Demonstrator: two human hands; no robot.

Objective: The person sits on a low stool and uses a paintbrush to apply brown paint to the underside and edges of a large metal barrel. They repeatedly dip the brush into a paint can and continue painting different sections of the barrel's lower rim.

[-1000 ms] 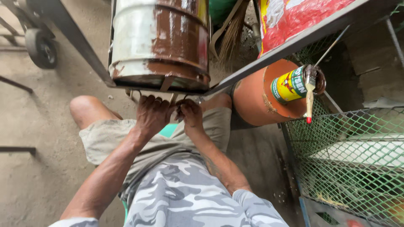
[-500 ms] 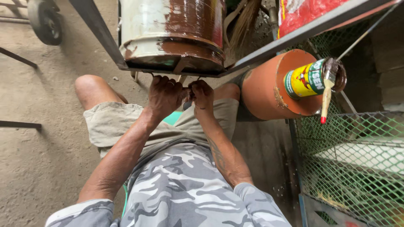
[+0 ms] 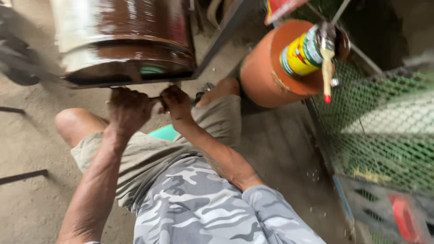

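Observation:
A rusty brown-and-silver metal drum [image 3: 122,40] rests on a dark metal frame bar [image 3: 226,31] above my knees. My left hand [image 3: 128,110] and my right hand [image 3: 177,103] are both pressed up against the drum's bottom rim, fingers curled. A small pale object shows between the two hands, too blurred to name. I am sitting, in grey shorts and a camouflage shirt.
An orange clay pot [image 3: 271,68] lies on its side to the right, with a yellow can [image 3: 300,52] and a paintbrush [image 3: 326,68] on it. Green wire mesh [image 3: 384,126] fills the right side. A teal seat edge [image 3: 165,132] shows under my leg. A dark metal bar [image 3: 22,176] lies on the concrete floor at left.
The view has swung and come closer, blurring the picture; the drum now sits further left. Both hands stay at the drum's bottom rim.

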